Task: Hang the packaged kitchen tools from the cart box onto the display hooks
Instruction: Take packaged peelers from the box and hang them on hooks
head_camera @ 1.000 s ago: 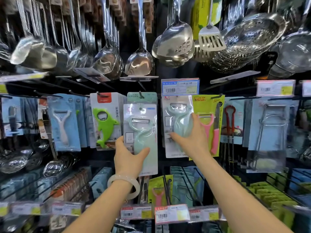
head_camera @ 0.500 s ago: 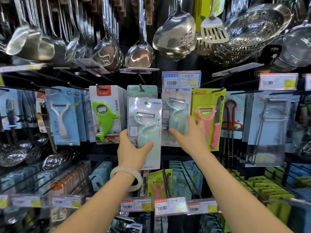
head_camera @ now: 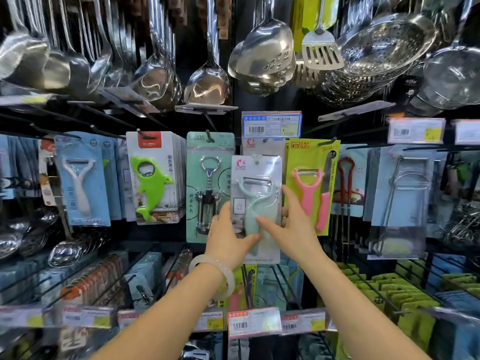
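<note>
Both hands hold one packaged mint-green peeler [head_camera: 255, 203] at the centre of the frame, in front of the display rack. The left hand [head_camera: 227, 236] grips the lower left edge of the package, thumb across the front of the card and the remaining fingers behind it; a pale bangle [head_camera: 215, 275] sits on that wrist. The right hand [head_camera: 291, 227] takes the lower right part of the package, thumb lying over the peeler handle and fingers wrapped round the right edge. The package is upright and overlaps a stack of matching cards hanging directly behind it, below a blue-bordered price tag [head_camera: 271, 124]. Whether the hang hole is on the hook cannot be determined. Just left of it hangs a mint card with a corkscrew [head_camera: 207, 188], then a green dolphin-shaped bottle opener [head_camera: 148, 183], then a white peeler on a blue card [head_camera: 79, 181]. Just right hangs a yellow card with a pink peeler and knife [head_camera: 311, 188]. Steel ladles [head_camera: 205, 84], a slotted turner [head_camera: 320, 51] and strainers [head_camera: 384, 45] hang across the upper frame. Price labels [head_camera: 253, 323] line the lower shelf edge.
</note>
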A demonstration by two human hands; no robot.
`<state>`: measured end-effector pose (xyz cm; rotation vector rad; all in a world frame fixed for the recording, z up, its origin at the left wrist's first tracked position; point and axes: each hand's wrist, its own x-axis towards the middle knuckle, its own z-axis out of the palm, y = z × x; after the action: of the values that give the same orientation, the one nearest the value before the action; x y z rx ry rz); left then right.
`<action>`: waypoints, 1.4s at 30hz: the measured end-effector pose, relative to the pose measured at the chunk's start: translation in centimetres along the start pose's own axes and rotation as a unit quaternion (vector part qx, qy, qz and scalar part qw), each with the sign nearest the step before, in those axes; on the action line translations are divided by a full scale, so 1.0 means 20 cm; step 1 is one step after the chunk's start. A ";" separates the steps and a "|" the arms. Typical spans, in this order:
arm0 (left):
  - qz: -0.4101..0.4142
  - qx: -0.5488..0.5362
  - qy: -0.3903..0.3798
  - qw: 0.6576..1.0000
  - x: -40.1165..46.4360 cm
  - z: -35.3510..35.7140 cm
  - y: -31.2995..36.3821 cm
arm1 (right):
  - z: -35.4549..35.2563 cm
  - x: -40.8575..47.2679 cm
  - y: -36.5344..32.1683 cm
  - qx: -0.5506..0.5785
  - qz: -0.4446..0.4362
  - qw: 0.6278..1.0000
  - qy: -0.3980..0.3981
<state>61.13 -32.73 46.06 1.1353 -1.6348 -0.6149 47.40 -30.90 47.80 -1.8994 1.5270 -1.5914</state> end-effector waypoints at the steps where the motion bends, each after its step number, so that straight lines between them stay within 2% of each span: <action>1: 0.009 0.004 0.001 1.000 0.01 0.00 0.02 | -0.01 0.01 0.00 -0.003 -0.003 1.000 0.005; 9: 0.075 0.049 0.022 0.996 0.10 0.01 0.16 | -0.12 0.12 -0.07 -0.009 -0.056 0.998 0.027; 15: 0.082 0.046 0.025 0.995 0.14 0.01 0.23 | -0.15 0.20 -0.09 -0.028 -0.061 0.997 0.029; 26: 0.111 0.025 0.071 0.991 0.16 0.05 0.15 | -0.14 0.22 -0.07 -0.046 -0.059 0.997 0.025; 32: 0.106 0.052 0.050 0.992 0.20 0.06 0.10 | -0.09 0.24 -0.02 -0.041 -0.028 0.999 0.018; 37: 0.056 0.109 -0.039 0.992 0.24 0.07 0.08 | -0.05 0.29 -0.01 -0.073 -0.014 0.997 0.017; 42: 0.026 0.187 -0.065 0.980 0.30 0.08 0.07 | -0.03 0.30 -0.02 -0.110 0.017 0.994 0.011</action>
<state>58.89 -37.71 49.28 1.3362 -1.9413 -0.3605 46.41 -35.22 51.80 -1.9585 1.7996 -1.4878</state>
